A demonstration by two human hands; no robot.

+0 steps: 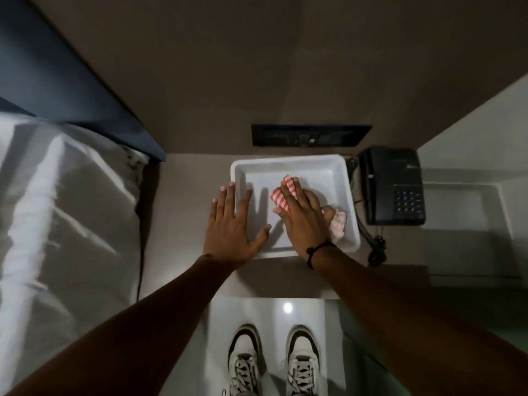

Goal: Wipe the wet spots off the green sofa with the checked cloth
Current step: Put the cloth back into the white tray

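Note:
A red-and-white checked cloth lies crumpled in a white plastic tray on a bedside table. My right hand presses flat on the cloth, fingers spread over it; part of the cloth pokes out near my wrist on the right. My left hand rests flat and open on the tray's left rim and the table beside it. No green sofa is in view.
A dark telephone with a coiled cord sits right of the tray. A black wall panel is behind it. A bed with white pillows and blue headboard is at left. My shoes stand on the floor.

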